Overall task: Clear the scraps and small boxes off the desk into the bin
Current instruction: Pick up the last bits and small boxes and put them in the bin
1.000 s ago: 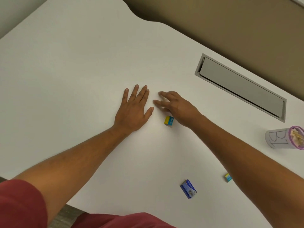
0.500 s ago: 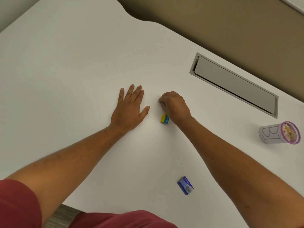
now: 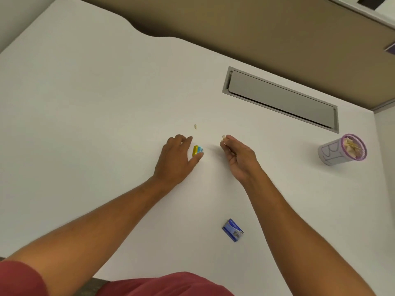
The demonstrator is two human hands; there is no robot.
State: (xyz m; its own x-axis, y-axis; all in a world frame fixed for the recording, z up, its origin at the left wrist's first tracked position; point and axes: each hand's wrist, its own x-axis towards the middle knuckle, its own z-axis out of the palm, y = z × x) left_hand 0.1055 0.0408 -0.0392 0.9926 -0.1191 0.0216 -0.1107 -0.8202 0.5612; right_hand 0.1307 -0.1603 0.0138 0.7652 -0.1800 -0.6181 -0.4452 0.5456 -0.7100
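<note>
The yellow box (image 3: 197,150) is small, with a blue-green face on its right side, and it stands on the white desk (image 3: 89,116). The left hand (image 3: 177,161) grips it between thumb and fingers. Just beyond the box lies a pale scrap (image 3: 195,126). To the box's right, the right hand (image 3: 237,155) is raised with its fingertips pinched on another pale scrap (image 3: 223,137). Nearer the person than the box, and to its right, lies a blue box (image 3: 232,230) with a pale label.

Half a second ago the left hand lay flat and open on the desk, left of the yellow box, and the right hand was curled down against the desk beside it. Now the left has closed on the box and the right has lifted clear.

Far right of the yellow box stands the bin (image 3: 342,149), a grey cup with a purple rim, holding pale scraps.
</note>
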